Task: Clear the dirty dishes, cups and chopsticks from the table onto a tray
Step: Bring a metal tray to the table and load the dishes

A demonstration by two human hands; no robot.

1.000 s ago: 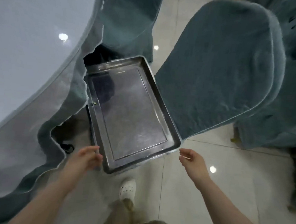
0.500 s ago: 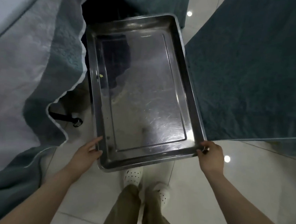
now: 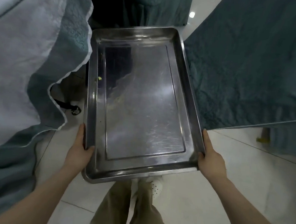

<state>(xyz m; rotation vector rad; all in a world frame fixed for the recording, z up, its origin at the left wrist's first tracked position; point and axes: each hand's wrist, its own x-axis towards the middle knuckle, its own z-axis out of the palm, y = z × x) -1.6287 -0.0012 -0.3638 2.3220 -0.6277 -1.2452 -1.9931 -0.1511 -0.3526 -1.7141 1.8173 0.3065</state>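
Hands grip steel tray [image 3: 149,33] at near corners: left hand [image 3: 79,152], right hand [image 3: 210,158], thumbs over rim.

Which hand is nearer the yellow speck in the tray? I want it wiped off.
Left. The left hand grips the tray's left rim below the yellow speck; the right hand grips the opposite rim.

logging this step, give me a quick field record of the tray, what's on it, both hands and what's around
tray: steel tray, held over tiled floor
contents: no dishes; small yellow scrap
left hand: grips near-left rim
right hand: grips near-right rim
left of tray: draped tablecloth
right of tray: teal chair cover
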